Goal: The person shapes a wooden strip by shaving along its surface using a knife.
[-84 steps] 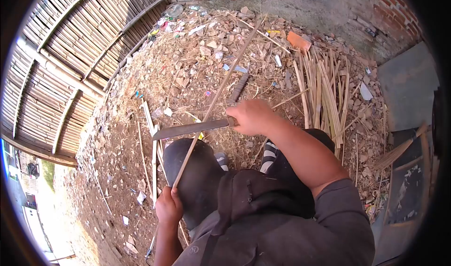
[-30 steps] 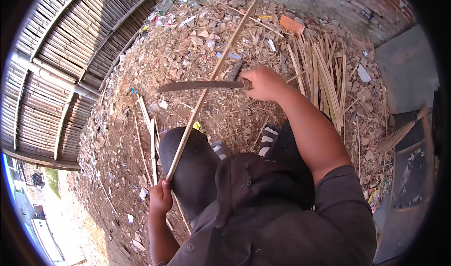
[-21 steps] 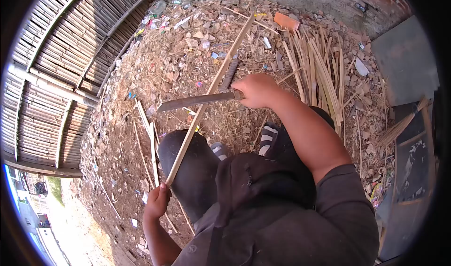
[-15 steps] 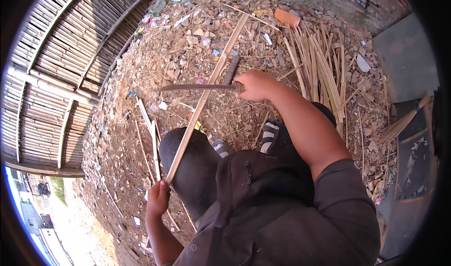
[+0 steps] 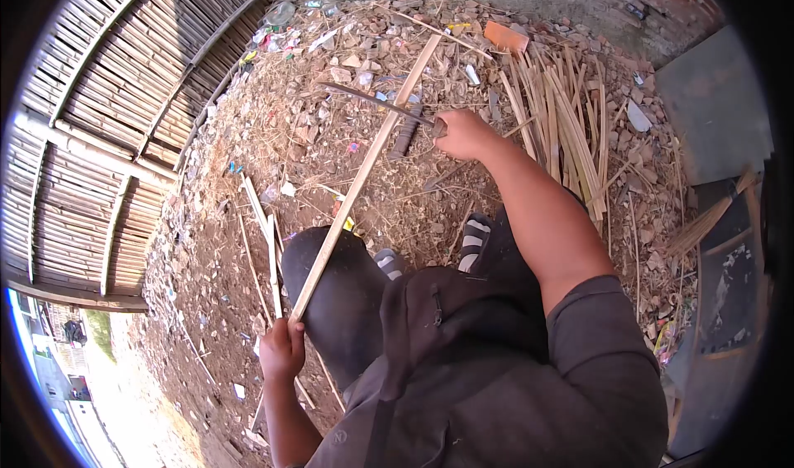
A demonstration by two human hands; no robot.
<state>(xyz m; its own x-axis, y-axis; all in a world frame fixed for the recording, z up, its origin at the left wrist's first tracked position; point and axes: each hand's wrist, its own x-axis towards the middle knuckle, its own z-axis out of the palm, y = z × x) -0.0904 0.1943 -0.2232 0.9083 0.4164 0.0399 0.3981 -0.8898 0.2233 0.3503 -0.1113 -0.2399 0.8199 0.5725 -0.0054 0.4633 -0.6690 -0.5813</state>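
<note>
My left hand [image 5: 283,350] grips the near end of a long bamboo strip [image 5: 364,170] that runs up over my left knee [image 5: 331,278] toward the rubble at the top. My right hand [image 5: 463,134] holds the handle of a long machete [image 5: 376,102]. Its blade crosses the strip near the far end, pointing up and left.
A pile of split bamboo strips [image 5: 562,129] lies on the right. Several loose strips [image 5: 266,236] lie left of my knee. A bamboo fence [image 5: 124,112] fills the left side. Brick rubble [image 5: 504,34], litter and a second knife-like tool [image 5: 405,133] lie on the dirt ground.
My right hand has pushed the machete farther up along the strip, and the blade has turned to point up-left. My left hand keeps its hold on the strip's near end.
</note>
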